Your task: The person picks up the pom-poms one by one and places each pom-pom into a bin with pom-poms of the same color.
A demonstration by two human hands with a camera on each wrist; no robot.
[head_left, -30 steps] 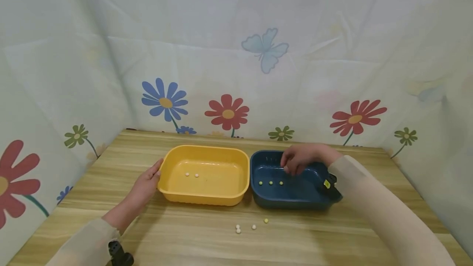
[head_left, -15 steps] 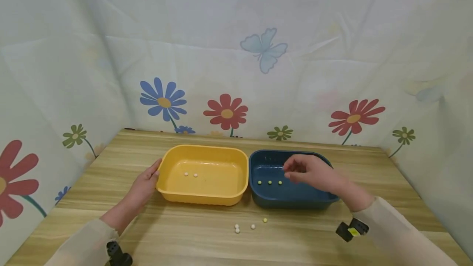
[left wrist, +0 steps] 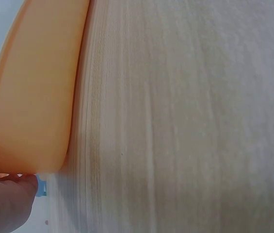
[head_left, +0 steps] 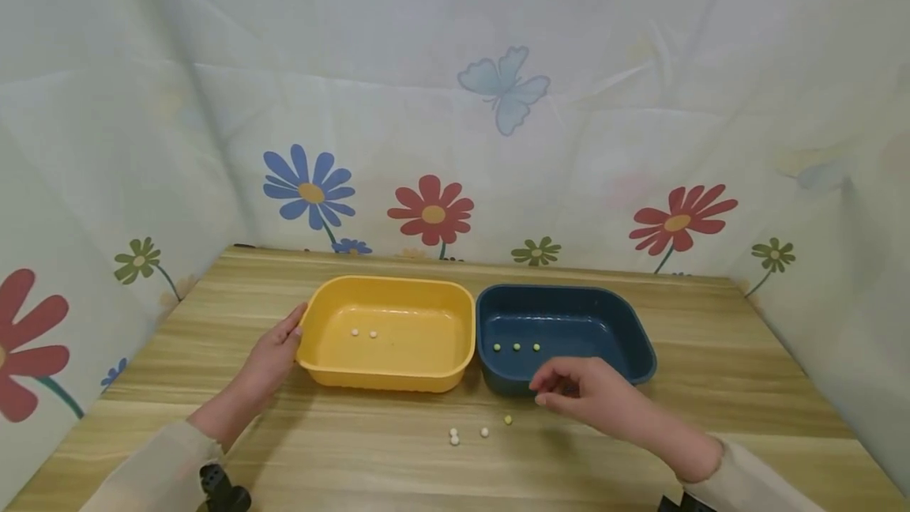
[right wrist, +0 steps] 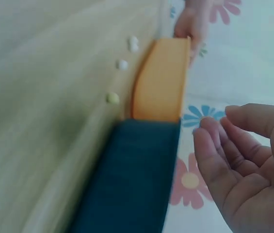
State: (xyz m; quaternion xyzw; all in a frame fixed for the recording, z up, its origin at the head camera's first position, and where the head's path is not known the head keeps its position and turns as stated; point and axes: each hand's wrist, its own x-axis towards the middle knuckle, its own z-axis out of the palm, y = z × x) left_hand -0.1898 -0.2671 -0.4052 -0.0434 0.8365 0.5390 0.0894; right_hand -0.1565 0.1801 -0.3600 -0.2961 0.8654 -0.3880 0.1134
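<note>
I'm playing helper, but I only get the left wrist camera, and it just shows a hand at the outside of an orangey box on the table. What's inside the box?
Observer: Two small white balls lie inside that yellow tray.
Operator: Ooh! Is anything next to it?
Observer: Yes, a dark blue tray sits right beside it, with three yellow-green balls in a row inside.
Operator: Did any get left outside?
Observer: Four are on the table: three loose white balls and one loose yellowish ball, in front of the trays.
</note>
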